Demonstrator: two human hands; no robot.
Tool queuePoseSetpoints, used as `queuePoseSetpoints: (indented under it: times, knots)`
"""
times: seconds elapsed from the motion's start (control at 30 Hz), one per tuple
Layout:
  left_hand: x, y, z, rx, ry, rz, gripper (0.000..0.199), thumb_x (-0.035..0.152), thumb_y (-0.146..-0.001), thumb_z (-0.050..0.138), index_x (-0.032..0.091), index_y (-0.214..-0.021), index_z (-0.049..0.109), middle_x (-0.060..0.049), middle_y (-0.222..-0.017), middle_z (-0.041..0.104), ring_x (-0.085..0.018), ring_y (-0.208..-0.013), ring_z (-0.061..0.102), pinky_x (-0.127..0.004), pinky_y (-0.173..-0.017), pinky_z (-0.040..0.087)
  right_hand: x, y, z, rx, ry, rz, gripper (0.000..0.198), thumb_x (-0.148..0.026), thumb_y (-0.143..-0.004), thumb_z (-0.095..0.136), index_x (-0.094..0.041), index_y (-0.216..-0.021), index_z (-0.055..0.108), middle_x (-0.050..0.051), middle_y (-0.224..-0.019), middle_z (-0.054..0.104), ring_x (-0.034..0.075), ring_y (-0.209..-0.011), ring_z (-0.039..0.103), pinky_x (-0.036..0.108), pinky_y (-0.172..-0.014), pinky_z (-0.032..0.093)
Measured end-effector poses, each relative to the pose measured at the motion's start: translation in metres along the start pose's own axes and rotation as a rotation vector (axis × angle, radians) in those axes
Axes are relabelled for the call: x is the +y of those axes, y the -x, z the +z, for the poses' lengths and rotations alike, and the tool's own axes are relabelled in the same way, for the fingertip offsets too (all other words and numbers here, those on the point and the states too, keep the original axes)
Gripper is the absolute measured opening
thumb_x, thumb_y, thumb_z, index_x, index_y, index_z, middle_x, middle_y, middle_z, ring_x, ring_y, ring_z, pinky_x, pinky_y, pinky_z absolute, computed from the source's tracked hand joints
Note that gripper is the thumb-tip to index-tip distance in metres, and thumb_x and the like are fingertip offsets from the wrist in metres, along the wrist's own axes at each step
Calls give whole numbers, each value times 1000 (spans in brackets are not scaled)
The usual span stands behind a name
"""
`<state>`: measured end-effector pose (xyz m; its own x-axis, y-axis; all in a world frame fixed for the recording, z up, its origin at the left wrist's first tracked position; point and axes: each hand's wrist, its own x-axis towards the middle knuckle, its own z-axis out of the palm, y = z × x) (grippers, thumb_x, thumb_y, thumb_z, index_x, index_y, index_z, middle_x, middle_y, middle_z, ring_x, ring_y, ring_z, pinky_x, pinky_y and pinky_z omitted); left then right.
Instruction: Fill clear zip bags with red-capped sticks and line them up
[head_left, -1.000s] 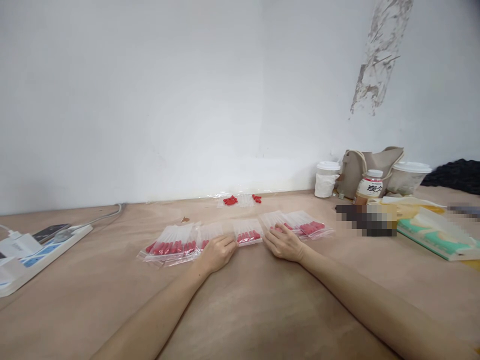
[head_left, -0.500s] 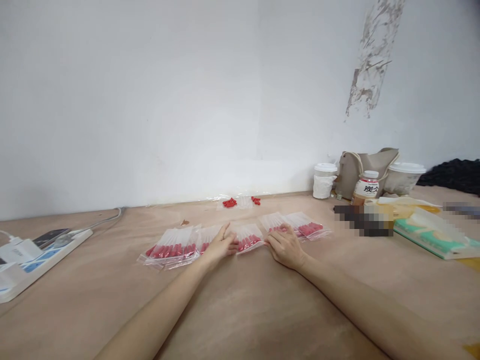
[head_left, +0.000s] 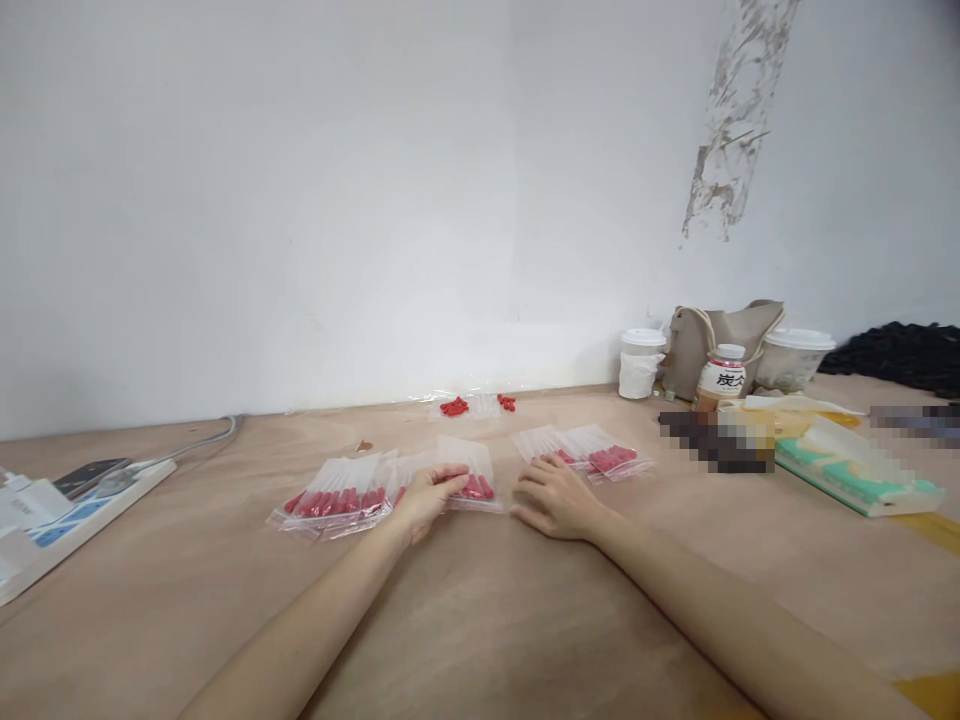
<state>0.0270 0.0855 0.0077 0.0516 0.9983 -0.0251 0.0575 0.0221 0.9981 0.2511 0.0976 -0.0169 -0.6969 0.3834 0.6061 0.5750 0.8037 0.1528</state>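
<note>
My left hand [head_left: 427,502] pinches the left side of a small clear plastic bag [head_left: 474,462] with its thumb and fingers. Red pieces show near the bag's front edge. To the right of that bag, my right hand [head_left: 553,500] is over the table, fingers loosely bent and apart, with nothing seen in it. Several overlapping bags of red pieces [head_left: 337,490] lie to the left, partly behind my left hand. Beyond my right hand are more such bags [head_left: 606,455], one of them partly covered by its fingers.
Loose-looking red pieces on clear plastic [head_left: 454,406] lie near the wall. A power strip [head_left: 97,515] with plugs and a phone are at the left. On the right stand a lidded cup [head_left: 641,365], a bottle [head_left: 721,380], a beige bag [head_left: 686,350] and a green-and-white tissue pack [head_left: 855,475].
My left hand has closed on the middle bag. My right hand has moved off that bag's right edge and slightly nearer me, its fingers looser. The view has shifted slightly.
</note>
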Motion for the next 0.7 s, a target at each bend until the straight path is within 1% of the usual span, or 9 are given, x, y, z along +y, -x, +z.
queuePoseSetpoints:
  times: [0.07, 0.2, 0.3, 0.4, 0.5, 0.57, 0.6, 0.67, 0.7]
  knots:
    - [11, 2, -17, 68, -61, 52, 34, 30, -57, 70, 12, -86, 62, -5, -75, 65, -16, -68, 61, -27, -63, 46, 13, 6, -8, 4, -18, 116, 20, -27, -74, 50, -17, -89, 58, 6, -88, 59, 16, -84, 50, 32, -78, 29]
    - [34, 17, -67, 203, -182, 79, 38, 30, -57, 69, 14, -90, 61, -6, -79, 65, -19, -71, 61, -29, -64, 47, 45, 19, -19, -99, 11, 263, 47, -15, -62, 47, -17, -109, 52, 8, -109, 55, 20, -98, 47, 35, -83, 28]
    - [38, 30, -104, 282, -276, 42, 40, 32, -57, 67, 16, -93, 60, -5, -77, 64, -19, -66, 62, -30, -61, 47, 58, 23, -22, -177, 80, 301, 59, -13, -59, 45, -15, -118, 46, 9, -119, 51, 22, -105, 44, 37, -85, 27]
    - [30, 38, -127, 253, -341, 3, 41, 36, -58, 66, 16, -94, 60, -4, -76, 64, -18, -63, 60, -27, -57, 46, 57, 21, -19, -240, 109, 245, 49, -13, -63, 46, -19, -112, 52, 8, -114, 55, 22, -103, 47, 39, -88, 25]
    - [16, 38, -138, 232, -532, 21, 40, 40, -60, 63, 16, -93, 61, -4, -75, 62, -21, -67, 59, -28, -58, 45, 48, 18, -10, -249, 98, 214, 39, -13, -73, 43, -22, -108, 55, 7, -108, 60, 20, -99, 52, 43, -92, 23]
    - [9, 35, -140, 282, -755, 113, 36, 40, -62, 61, 18, -90, 63, -5, -80, 61, -25, -79, 57, -33, -66, 45, 40, 16, -3, -219, 57, 210, 36, -15, -79, 39, -21, -112, 52, 7, -109, 59, 19, -101, 51, 42, -92, 27]
    - [7, 33, -139, 347, -883, 195, 33, 39, -63, 61, 19, -88, 64, -7, -87, 60, -28, -88, 54, -37, -73, 43, 35, 14, 0, -200, 24, 203, 36, -16, -81, 38, -20, -114, 51, 8, -111, 57, 19, -103, 50, 40, -91, 30]
    - [5, 31, -131, 503, -1103, 418, 25, 33, -66, 59, 21, -87, 65, -9, -103, 55, -31, -105, 43, -45, -84, 35, 23, 10, 8, -169, -51, 183, 36, -19, -85, 34, -19, -117, 48, 8, -116, 54, 18, -107, 48, 36, -89, 35]
    - [5, 30, -124, 544, -1174, 534, 22, 31, -68, 58, 22, -87, 64, -9, -108, 52, -31, -108, 39, -48, -87, 32, 17, 6, 12, -159, -84, 174, 36, -20, -86, 33, -19, -119, 47, 8, -118, 52, 17, -109, 47, 35, -89, 36]
